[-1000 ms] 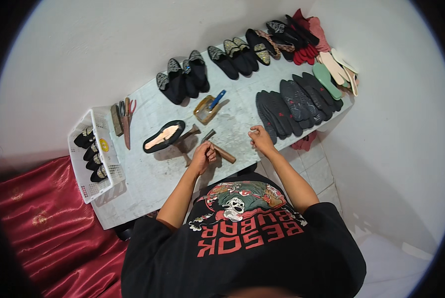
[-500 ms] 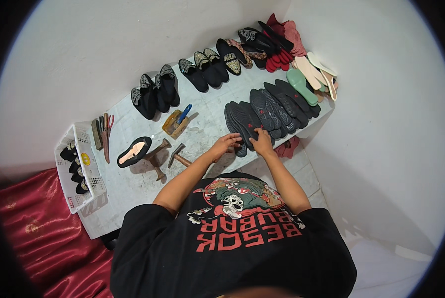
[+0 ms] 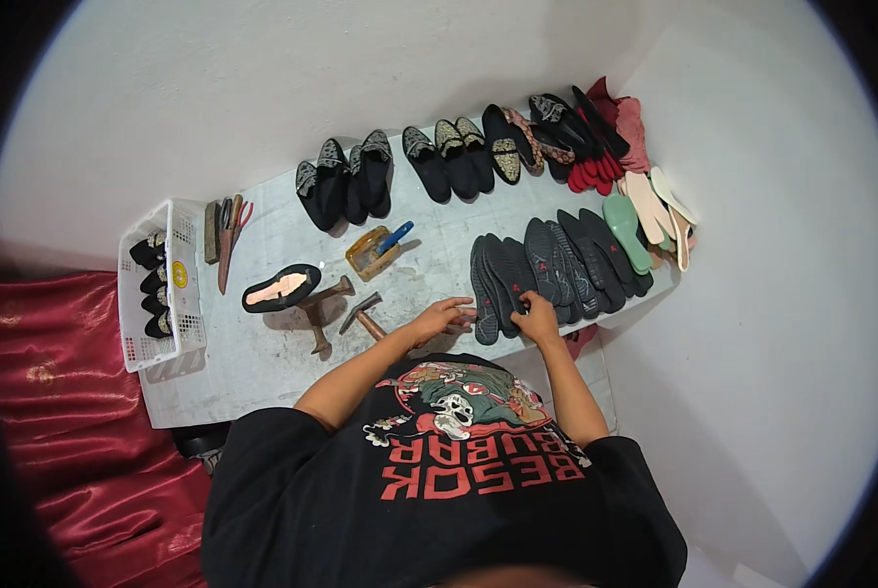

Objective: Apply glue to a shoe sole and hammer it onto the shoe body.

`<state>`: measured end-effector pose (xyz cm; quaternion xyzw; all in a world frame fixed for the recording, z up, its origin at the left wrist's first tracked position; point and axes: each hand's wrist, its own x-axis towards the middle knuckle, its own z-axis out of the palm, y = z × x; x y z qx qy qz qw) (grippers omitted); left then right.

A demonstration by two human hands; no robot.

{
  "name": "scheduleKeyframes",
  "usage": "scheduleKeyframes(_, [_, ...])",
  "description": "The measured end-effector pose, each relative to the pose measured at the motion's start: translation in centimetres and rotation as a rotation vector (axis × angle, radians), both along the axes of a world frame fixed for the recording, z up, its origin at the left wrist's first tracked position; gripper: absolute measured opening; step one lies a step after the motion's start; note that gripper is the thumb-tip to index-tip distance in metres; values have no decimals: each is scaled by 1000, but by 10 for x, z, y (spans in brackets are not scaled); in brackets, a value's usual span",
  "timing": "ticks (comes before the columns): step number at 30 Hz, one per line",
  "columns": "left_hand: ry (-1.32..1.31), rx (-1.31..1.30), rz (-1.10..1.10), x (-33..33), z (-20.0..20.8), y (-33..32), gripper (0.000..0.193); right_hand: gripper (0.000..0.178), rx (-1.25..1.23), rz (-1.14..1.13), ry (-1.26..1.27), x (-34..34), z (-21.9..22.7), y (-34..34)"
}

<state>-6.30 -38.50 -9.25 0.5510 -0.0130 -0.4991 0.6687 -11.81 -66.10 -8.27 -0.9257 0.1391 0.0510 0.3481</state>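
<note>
Several black shoe soles (image 3: 547,260) with small red marks lie in an overlapping row on the right part of the table. My right hand (image 3: 538,319) is closed at the near end of one sole (image 3: 502,279), its thumb and fingers pinching the edge. Just left of the row is my left hand (image 3: 446,318), its fingers stretched out towards the near end of the leftmost sole (image 3: 483,304) and holding nothing. Whether those fingertips touch the sole is hard to make out.
A hammer (image 3: 363,318), a metal shoe anvil (image 3: 316,323) bearing a black shoe (image 3: 284,288), and a glue tub (image 3: 368,257) with a blue-handled brush stand left of my hands. Finished-looking shoes (image 3: 444,162) line the wall. A white basket (image 3: 189,294) is at the far left.
The whole view has shifted, so the table sits lower and further right. My left fingers have drawn back to the row's left edge; my right fingers have curled in at a sole's near end.
</note>
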Motion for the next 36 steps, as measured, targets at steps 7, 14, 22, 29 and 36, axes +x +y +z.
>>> scheduleKeyframes(7, [-18, -82, 12, 3, 6, 5, 51, 31, 144, -375, -247, 6, 5, -6])
scheduleKeyframes(14, [28, -37, 66, 21, 27, -4, 60, 30, 740, -392, -128, 17, 24, 27])
scheduleKeyframes(22, [43, -276, 294, 19, 46, -1, 77, 32, 1218, -221, 156, -19, 32, 123])
scheduleKeyframes(29, [159, -312, 380, -5, 48, 40, 81, 18, 924, -205, 299, -24, 14, 112])
scheduleKeyframes(36, [189, -239, 393, -21, 49, 99, 69, 24, 918, -178, 353, 17, 1, 129])
